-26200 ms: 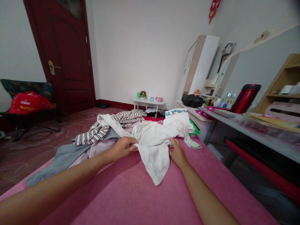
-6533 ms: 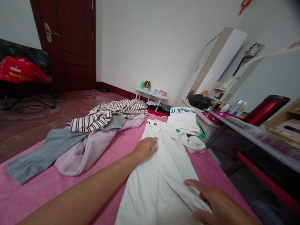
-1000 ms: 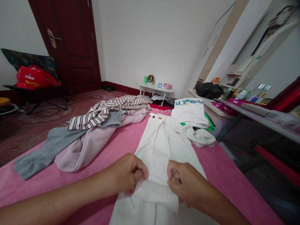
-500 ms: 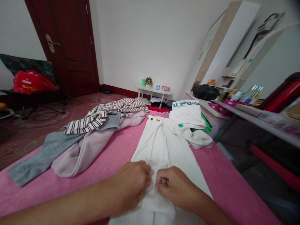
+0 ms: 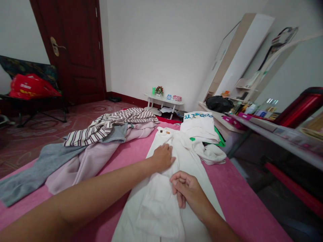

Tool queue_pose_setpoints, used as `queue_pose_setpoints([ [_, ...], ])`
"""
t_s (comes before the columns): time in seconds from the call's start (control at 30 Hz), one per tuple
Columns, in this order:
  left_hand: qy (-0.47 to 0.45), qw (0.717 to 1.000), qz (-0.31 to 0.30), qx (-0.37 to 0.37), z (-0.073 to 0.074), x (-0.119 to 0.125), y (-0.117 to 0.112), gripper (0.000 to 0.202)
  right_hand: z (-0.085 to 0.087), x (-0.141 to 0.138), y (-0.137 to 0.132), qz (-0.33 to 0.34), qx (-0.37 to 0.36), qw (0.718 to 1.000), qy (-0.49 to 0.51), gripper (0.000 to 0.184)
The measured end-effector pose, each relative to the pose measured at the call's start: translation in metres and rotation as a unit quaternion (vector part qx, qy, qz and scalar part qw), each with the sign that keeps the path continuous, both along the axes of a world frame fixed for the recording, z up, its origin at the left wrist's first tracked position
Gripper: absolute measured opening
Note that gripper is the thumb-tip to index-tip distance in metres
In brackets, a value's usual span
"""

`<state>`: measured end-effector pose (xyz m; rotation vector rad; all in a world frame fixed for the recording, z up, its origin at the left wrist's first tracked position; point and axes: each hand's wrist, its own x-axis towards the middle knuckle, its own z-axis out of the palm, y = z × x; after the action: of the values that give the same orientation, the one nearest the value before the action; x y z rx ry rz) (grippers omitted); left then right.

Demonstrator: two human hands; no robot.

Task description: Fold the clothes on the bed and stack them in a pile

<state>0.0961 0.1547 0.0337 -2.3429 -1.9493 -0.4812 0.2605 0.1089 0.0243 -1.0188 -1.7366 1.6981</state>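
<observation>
A white garment [image 5: 161, 201] lies lengthwise on the pink bed cover [image 5: 232, 191], folded narrow. My left hand [image 5: 163, 157] rests flat on its upper part, fingers stretched out. My right hand [image 5: 186, 190] sits lower on the cloth with its fingers curled and pinched together on a fold of the white fabric. To the left lies a heap with a striped top [image 5: 106, 126], a grey piece [image 5: 37, 171] and a pale pink piece [image 5: 83, 164]. A white shirt with blue print [image 5: 200, 126] lies folded beyond the right hand.
A desk [image 5: 277, 134] with a red flask [image 5: 300, 106] and small items runs along the right. A dark red door [image 5: 75, 50], a chair holding a red bag [image 5: 27, 87] and a small white table [image 5: 164, 99] stand farther off.
Both hands had been pinching the near end of the white garment together. The left hand has since reached forward and lies flat on it; the right hand has moved forward a little.
</observation>
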Motion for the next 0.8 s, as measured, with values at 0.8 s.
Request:
queue_pose_setpoints([
  [0.8,-0.093,0.995,-0.02,0.027,-0.024,-0.014,0.025,0.054,-0.02,0.139,0.149,-0.376,0.383,0.74,-0.406,0.037],
])
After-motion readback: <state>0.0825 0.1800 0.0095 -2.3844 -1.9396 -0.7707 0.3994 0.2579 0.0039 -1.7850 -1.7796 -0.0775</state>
